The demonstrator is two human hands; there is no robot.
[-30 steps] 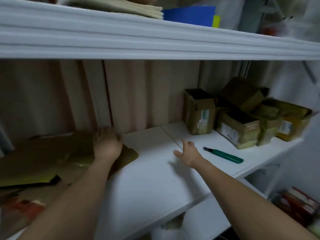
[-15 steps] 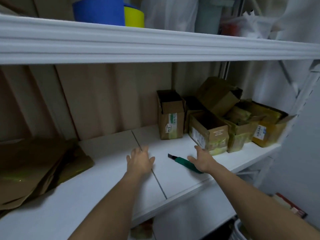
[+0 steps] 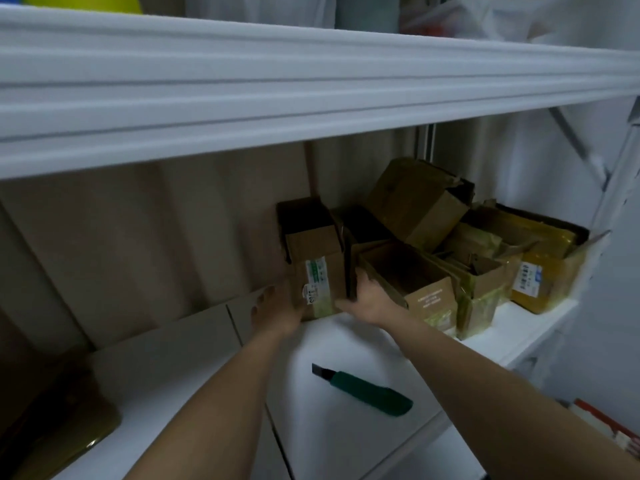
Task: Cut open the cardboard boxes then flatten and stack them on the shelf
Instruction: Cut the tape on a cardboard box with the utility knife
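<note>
On white shelf [image 3: 346, 445], upright labelled box [image 3: 317, 271] clasped between both hands. Left hand [image 3: 277, 311] flat against box's left side, fingers spread. Right hand [image 3: 369, 299] on right side, fingers curled round front corner. More open boxes [image 3: 450, 258] crowd right. Green cutter [image 3: 367, 393] lies nearer, untouched. Flattened cardboard [image 3: 59, 420] far left.
</note>
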